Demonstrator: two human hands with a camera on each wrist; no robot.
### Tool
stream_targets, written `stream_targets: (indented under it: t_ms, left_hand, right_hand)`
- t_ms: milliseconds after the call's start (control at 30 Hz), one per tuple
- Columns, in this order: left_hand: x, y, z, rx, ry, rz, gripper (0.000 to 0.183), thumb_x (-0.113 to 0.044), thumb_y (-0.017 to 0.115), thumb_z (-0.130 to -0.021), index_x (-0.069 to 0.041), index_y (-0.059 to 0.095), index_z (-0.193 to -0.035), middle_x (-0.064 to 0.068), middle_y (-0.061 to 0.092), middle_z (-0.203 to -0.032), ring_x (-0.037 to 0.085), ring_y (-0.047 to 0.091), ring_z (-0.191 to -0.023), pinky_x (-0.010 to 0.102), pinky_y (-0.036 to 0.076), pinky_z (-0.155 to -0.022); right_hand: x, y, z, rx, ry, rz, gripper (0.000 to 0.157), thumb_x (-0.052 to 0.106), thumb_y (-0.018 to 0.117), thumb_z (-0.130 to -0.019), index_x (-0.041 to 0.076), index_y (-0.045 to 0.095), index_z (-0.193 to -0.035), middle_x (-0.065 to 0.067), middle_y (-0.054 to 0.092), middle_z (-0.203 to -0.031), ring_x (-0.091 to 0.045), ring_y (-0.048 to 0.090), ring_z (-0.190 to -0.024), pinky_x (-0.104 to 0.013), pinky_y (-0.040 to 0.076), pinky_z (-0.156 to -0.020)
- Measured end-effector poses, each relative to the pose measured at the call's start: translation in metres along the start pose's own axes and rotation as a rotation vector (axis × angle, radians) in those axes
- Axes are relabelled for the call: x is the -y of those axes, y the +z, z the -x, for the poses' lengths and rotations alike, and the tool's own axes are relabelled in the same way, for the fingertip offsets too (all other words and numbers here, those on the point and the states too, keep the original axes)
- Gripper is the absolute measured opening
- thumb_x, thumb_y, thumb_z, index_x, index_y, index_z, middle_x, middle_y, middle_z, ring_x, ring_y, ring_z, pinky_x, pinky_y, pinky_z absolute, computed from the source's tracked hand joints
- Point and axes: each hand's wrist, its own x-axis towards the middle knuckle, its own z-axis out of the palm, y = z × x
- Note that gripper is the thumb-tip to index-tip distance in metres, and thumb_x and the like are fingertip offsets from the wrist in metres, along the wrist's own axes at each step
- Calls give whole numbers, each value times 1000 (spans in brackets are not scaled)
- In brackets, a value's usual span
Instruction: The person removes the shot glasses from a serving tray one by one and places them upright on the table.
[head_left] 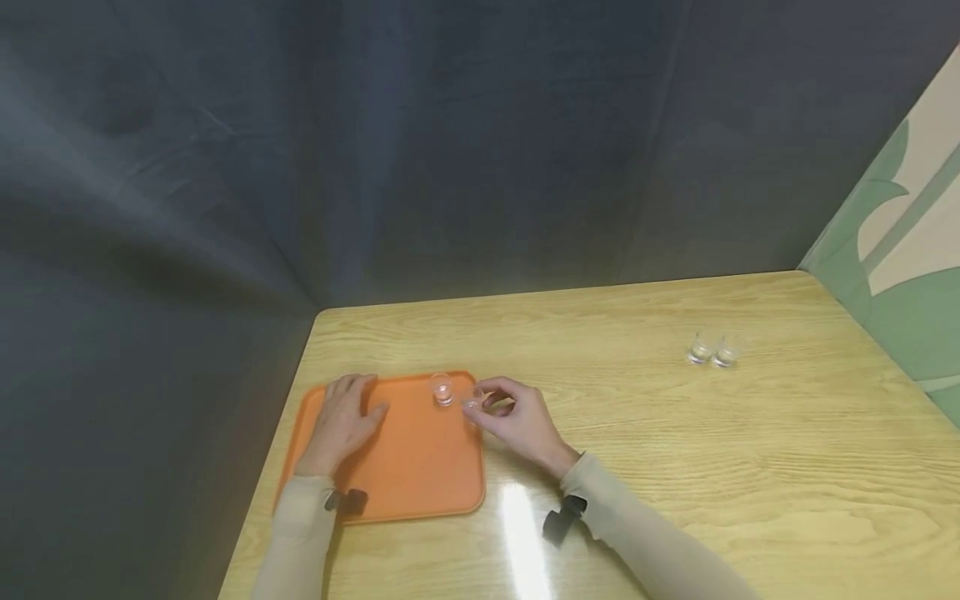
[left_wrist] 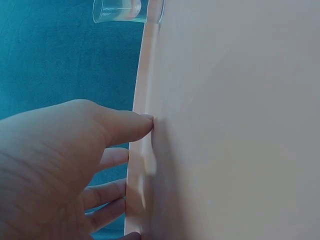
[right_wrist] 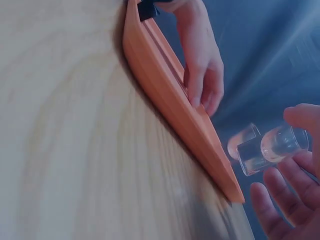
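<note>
Head view: your left hand (head_left: 341, 429) rests unclenched fingers on the orange tray (head_left: 420, 471), likely steadying it; your right hand (head_left: 522, 425) pinches a glass (right_wrist: 274, 150) beside another glass (head_left: 442, 389).

1 glass (left_wrist: 117, 12) cut off by the left wrist view's top edge

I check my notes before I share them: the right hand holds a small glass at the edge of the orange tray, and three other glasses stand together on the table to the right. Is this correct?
Not quite: the head view shows two glasses, not three, together on the table to the right. The rest of your statement is correct.
</note>
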Motion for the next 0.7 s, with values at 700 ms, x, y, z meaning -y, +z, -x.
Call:
stream_targets:
  t_ms: [700]
  left_hand:
    - [0,0,0,-2,-4,-1,59,-29,68,-104,-3,51,-154,27,46,-157,48,33,-151,65,36,-122]
  right_hand:
    - [-16,-65,11,-126,126,53,36,25,87,-90,10,77,-121,-13,76,-116,-22,75,-97,-25,63,-72]
